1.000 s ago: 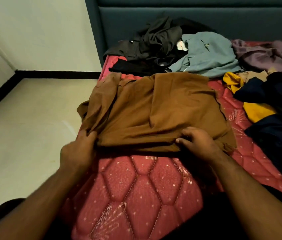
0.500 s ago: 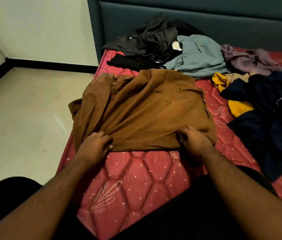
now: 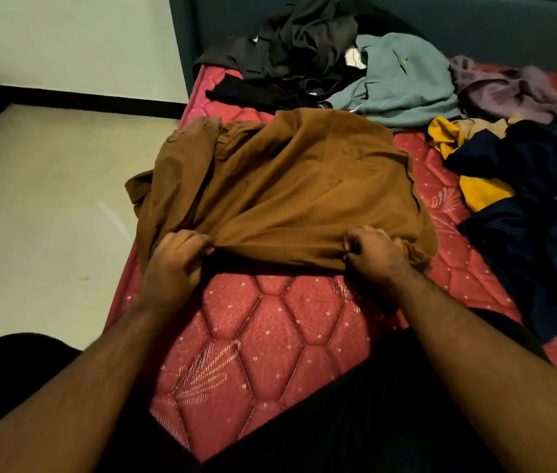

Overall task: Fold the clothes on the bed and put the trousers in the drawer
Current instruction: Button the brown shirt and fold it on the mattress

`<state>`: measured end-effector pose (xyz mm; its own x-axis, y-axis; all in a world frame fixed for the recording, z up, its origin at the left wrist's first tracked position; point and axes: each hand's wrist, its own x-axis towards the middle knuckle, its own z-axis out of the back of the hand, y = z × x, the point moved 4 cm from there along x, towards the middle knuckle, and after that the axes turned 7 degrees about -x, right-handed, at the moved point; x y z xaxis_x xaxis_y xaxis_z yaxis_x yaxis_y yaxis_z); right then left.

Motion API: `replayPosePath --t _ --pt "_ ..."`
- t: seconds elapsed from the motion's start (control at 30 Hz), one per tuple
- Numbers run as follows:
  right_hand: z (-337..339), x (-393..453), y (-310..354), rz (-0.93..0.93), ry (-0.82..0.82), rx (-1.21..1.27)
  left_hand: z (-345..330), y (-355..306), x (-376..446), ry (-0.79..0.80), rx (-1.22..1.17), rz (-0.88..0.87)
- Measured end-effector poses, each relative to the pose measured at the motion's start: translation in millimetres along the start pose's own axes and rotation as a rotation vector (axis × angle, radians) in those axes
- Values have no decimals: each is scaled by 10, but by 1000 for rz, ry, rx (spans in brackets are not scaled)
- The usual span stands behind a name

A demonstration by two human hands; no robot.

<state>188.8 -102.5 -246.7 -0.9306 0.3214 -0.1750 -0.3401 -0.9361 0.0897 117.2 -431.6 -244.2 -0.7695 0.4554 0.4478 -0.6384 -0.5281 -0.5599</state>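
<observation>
A brown garment [image 3: 290, 186] lies partly folded on the red quilted mattress [image 3: 270, 336], one part hanging over the bed's left edge. My left hand [image 3: 174, 257] grips its near edge on the left, fingers curled round the cloth. My right hand [image 3: 374, 254] pinches the same edge further right. That near edge is lifted a little off the mattress between the two hands.
More clothes are piled behind and to the right: black garments [image 3: 297, 52], a grey-blue shirt [image 3: 403, 80], a mauve piece [image 3: 509, 87], a yellow one [image 3: 481, 192] and dark navy clothes [image 3: 550, 213]. A dark headboard [image 3: 475, 25] backs the bed. Pale floor [image 3: 41, 213] lies left.
Both hands have closed on the brown garment's near edge and raised it slightly off the mattress. The view has shifted a little towards the bed.
</observation>
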Motion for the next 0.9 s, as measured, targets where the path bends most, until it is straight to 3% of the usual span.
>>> replayPosePath --t 0.1,0.23,0.33,0.4,0.47,0.5,0.6,0.67,0.73,0.8,0.9 --pt "184 -58 88 85 -213 26 52 -14 -13 -63 -6 19" --pt "686 -267 99 229 -586 -59 189 -92 123 -6 300 -180" --pt "1221 -368 130 339 -677 -128 480 -206 486 151 483 -305" --pt "1674 -397 178 348 -706 -131 845 -411 902 208 468 -190" --pt "2144 -357 220 292 -664 -101 1229 -664 1344 206 470 6" --pt "2438 -352 224 219 -630 -63 1467 -865 1573 150 489 21" --pt "3251 -381 177 -7 -558 146 2115 -1509 2086 -159 520 -79" --pt "3767 -455 152 -80 -499 252 2480 -1890 2312 -286 567 -147" --pt "4229 -585 159 -105 -416 265 2739 -2173 2487 -182 746 -74" --pt "4572 -742 223 -91 -353 164 2956 -2306 2630 74 983 40" --pt "4690 -1011 454 -75 35 7 3344 -2355 2779 324 997 260"
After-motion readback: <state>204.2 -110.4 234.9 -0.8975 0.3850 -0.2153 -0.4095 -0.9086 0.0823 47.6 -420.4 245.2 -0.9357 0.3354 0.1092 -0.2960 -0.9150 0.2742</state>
